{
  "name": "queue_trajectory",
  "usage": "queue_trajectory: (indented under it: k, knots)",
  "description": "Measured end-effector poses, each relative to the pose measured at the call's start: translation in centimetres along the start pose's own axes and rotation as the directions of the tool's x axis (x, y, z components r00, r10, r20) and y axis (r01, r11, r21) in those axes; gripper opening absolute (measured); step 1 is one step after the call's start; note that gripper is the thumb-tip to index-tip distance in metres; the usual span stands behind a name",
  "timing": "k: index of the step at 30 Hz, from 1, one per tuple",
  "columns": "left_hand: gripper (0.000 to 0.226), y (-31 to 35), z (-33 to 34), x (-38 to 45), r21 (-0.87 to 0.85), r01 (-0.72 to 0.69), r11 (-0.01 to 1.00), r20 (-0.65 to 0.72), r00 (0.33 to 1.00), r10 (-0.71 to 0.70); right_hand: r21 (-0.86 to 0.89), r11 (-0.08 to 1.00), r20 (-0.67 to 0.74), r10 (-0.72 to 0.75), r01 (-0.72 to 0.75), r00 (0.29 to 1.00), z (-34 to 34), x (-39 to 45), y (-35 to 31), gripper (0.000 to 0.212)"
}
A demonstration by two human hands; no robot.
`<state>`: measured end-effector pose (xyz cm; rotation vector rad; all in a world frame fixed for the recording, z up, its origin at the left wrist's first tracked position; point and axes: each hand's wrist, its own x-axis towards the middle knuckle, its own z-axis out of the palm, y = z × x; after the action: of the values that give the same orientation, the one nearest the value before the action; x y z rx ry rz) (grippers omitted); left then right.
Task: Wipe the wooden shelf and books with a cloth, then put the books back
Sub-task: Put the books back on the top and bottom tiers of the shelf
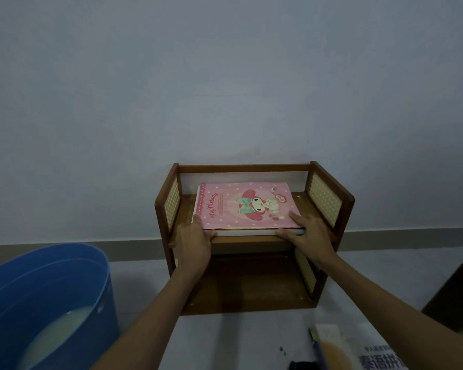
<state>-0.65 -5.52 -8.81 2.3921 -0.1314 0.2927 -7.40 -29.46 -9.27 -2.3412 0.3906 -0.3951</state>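
The wooden shelf [254, 236] stands on the floor [238, 340] against the wall [225, 76], open side toward the camera, with 2 levels and dotted yellow side panels [324, 199]. On the upper level lies a small stack of books, flat, cover up. The top item is the pink book [245, 205]; its long axis runs left to right, parallel to the shelf's front edge. The cursive title "My Melody" runs along the left end of the cover, and the cartoon figure lies sideways in the centre of the cover. The cover is pink with white dots, a darker pink band at the left end, and a figure with a red hood and a pale green bow. Beneath it a white book [251, 232] shows only its front edge, aligned with the pink book. The left hand [195, 243] holds the front left corner of the stack, thumb curled along the front edge and fingers at the left side. The right hand [306, 233] holds the front right corner, 1 finger lying straight on the pink cover and the thumb against the front edge. A blue bucket [46, 297] containing cloudy water stands at the lower left. Another book [358, 351] with printed characters lies on the floor at the lower right.
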Motion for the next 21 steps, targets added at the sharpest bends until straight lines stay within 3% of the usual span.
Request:
queue_trajectory:
  k: [6, 16, 21]
  knots:
    - [0.05, -0.4, -0.8, -0.4, -0.087, -0.071, 0.994, 0.012, 0.997, 0.073, -0.047, 0.998, -0.067, -0.046, 0.043, 0.997, 0.1, 0.0, 0.5, 0.063]
    - [0.036, -0.8, 0.5, 0.8, -0.009, -0.068, 0.998, 0.099, 0.993, 0.069, -0.241, 0.971, 0.082, 0.006, 0.014, 0.997, 0.2, 0.1, 0.0, 0.066]
    - [0.066, 0.9, 1.8, -1.2, 0.144, -0.078, 0.987, 0.028, 0.997, 0.075, -0.25, 0.967, 0.117, -0.012, 0.042, 0.993, 0.3, -1.5, -0.4, 0.075]
